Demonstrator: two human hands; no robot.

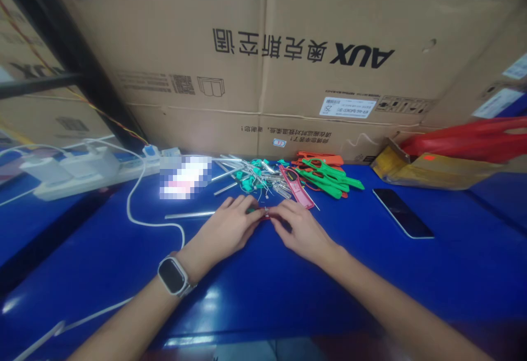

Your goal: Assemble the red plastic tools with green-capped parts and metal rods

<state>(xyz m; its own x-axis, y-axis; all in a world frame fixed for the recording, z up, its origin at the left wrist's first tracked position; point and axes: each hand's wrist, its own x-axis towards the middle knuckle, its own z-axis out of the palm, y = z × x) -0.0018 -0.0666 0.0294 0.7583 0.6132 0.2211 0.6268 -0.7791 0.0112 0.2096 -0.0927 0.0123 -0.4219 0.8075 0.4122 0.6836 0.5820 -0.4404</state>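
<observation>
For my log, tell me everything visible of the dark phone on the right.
The phone is a slim, rounded rectangle with a glossy, glass-like black front and a pale edge. Its screen looks unlit. It lies flat, face up, on the blue table, right of the right hand and nearer the person than the yellow box. Only the table touches it.

"AUX 奥克斯空调" stands upside down on the cardboard box (164, 26); its white label (349, 107) is blurred.
</observation>
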